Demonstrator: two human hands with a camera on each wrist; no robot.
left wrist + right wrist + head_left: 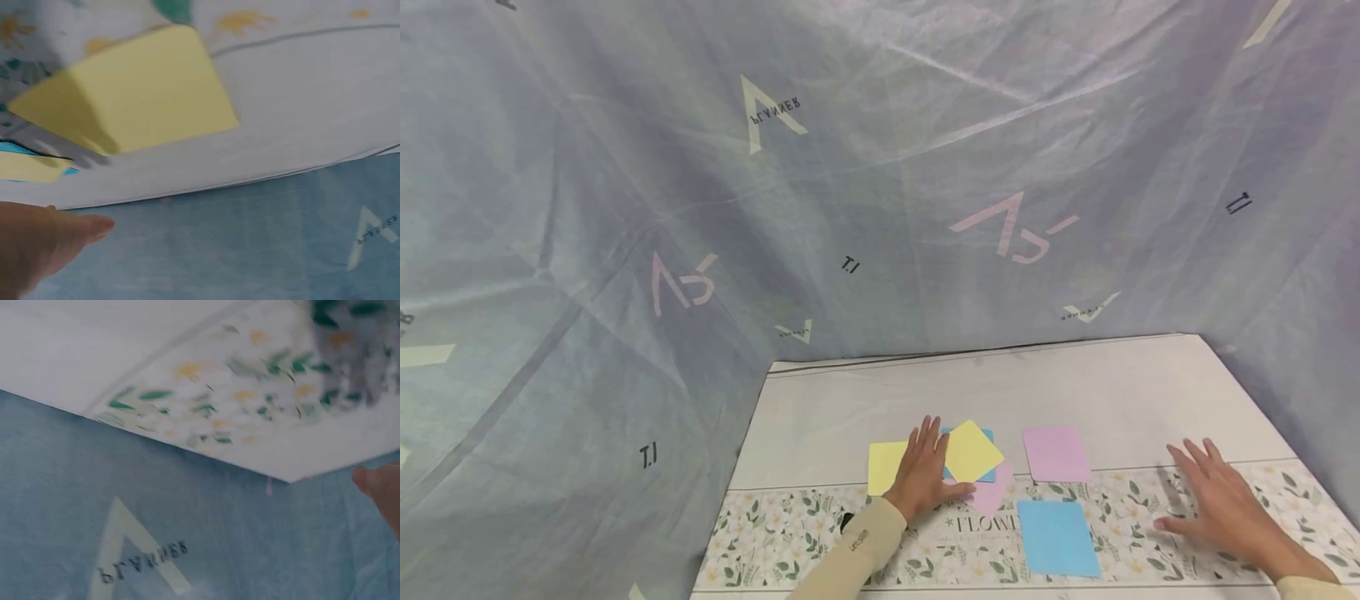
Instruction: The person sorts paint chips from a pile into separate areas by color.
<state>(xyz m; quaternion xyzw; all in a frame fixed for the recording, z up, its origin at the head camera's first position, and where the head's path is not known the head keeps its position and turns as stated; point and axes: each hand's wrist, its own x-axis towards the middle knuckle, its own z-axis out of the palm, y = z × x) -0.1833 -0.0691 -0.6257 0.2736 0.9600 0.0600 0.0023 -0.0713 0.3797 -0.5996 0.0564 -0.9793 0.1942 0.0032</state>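
My left hand (922,477) is spread over the table among several paper squares, its thumb pointing right. It overlaps a yellow square (883,467), and its fingers lie beside a turned yellow square (973,452). Beneath that one a blue square (988,436) shows at the corners, and a pink piece (994,497) peeks out below. In the left wrist view a yellow square (144,94) lies above the hand (44,244). My right hand (1221,504), holding nothing, hovers at the right with fingers apart; only part of this hand (382,487) enters the right wrist view.
A pink square (1057,455) and a blue square (1058,538) lie between the hands. The tabletop (1120,383) is white with a flower-patterned band (775,537) across its front. Grey-blue printed cloth (865,217) hangs behind and at both sides. A small black object (847,521) shows by the left wrist.
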